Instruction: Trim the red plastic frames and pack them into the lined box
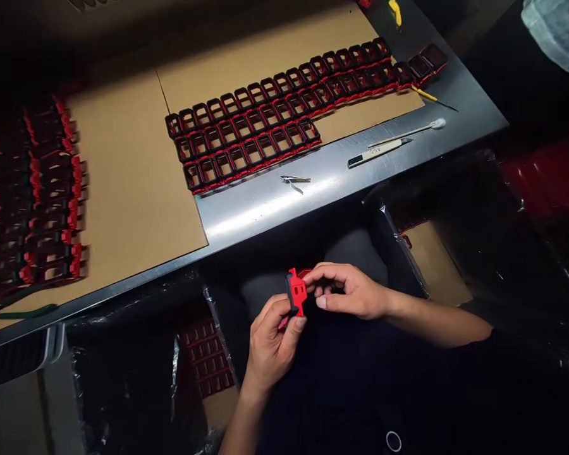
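My left hand (272, 338) holds a small red and black plastic frame (298, 292) above my lap, pinched between thumb and fingers. Its red side with small slots faces up, and a black rim runs along the left. Close by on the right is my right hand (353, 292), its index fingertip at the part's far edge; whether it presses on it I cannot tell. The right thumb stands apart from that finger, and nothing shows between them. Rows of similar red and black frames (251, 120) stand on cardboard (137, 183) on the metal table.
On the metal table's (260, 215) near edge lie small metal tweezers (296, 181), a white-handled craft knife (379, 153), a cotton swab (408, 133) and a yellow-handled tool (424, 94). More frames (42, 208) fill the left. Plastic-lined boxes (213, 354) flank my lap.
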Action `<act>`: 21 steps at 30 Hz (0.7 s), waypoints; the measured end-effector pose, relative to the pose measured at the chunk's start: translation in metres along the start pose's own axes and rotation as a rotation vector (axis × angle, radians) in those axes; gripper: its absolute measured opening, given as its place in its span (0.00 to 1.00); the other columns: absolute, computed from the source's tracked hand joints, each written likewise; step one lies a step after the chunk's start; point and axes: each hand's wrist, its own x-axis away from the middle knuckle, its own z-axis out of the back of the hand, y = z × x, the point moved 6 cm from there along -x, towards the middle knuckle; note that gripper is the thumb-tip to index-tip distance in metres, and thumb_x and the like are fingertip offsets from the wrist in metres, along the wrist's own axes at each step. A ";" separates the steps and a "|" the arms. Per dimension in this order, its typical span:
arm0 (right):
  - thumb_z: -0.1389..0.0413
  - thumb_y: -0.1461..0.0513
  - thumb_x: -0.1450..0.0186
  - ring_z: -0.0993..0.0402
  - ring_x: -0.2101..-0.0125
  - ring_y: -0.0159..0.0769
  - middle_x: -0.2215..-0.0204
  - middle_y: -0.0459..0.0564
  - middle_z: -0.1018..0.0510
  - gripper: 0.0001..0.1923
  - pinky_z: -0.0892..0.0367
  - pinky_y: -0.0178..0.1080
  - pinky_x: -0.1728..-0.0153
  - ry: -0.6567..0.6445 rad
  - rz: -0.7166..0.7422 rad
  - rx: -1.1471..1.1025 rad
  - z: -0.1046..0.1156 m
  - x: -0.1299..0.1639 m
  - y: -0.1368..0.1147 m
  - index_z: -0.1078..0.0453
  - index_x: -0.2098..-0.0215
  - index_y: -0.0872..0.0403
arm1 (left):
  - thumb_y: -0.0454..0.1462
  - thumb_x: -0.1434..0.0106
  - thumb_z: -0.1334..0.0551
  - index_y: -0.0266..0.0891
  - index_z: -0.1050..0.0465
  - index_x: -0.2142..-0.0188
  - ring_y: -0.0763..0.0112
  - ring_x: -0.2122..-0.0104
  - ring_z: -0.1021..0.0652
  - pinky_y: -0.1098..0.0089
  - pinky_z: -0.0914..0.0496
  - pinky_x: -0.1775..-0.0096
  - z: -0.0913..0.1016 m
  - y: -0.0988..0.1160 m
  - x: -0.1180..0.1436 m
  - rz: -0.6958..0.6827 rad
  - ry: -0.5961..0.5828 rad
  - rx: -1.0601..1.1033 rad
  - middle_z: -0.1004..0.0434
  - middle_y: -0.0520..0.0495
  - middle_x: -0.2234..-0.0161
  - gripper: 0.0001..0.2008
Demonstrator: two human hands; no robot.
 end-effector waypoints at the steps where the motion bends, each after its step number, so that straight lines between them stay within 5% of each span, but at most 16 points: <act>1: 0.41 0.65 0.40 0.32 0.68 0.29 0.63 0.49 0.26 0.15 0.35 0.34 0.66 -0.021 -0.007 0.006 -0.002 0.001 -0.002 0.25 0.54 0.57 | 0.35 0.33 0.39 0.42 0.26 0.57 0.72 0.67 0.24 0.73 0.30 0.65 -0.002 0.000 0.000 -0.005 -0.019 -0.013 0.23 0.49 0.63 0.05; 12: 0.41 0.65 0.40 0.28 0.67 0.30 0.65 0.49 0.22 0.14 0.34 0.36 0.62 -0.037 -0.110 -0.168 -0.005 0.002 0.008 0.23 0.56 0.58 | 0.33 0.32 0.39 0.43 0.27 0.52 0.70 0.61 0.21 0.71 0.27 0.58 -0.012 0.005 0.000 -0.072 -0.116 -0.111 0.20 0.48 0.59 0.11; 21: 0.34 0.61 0.44 0.30 0.72 0.27 0.70 0.46 0.23 0.18 0.35 0.31 0.71 0.009 -0.249 -0.315 -0.003 0.002 0.018 0.22 0.56 0.58 | 0.33 0.32 0.40 0.42 0.27 0.55 0.67 0.62 0.20 0.68 0.26 0.60 -0.015 0.005 -0.001 -0.090 -0.147 -0.155 0.19 0.46 0.60 0.08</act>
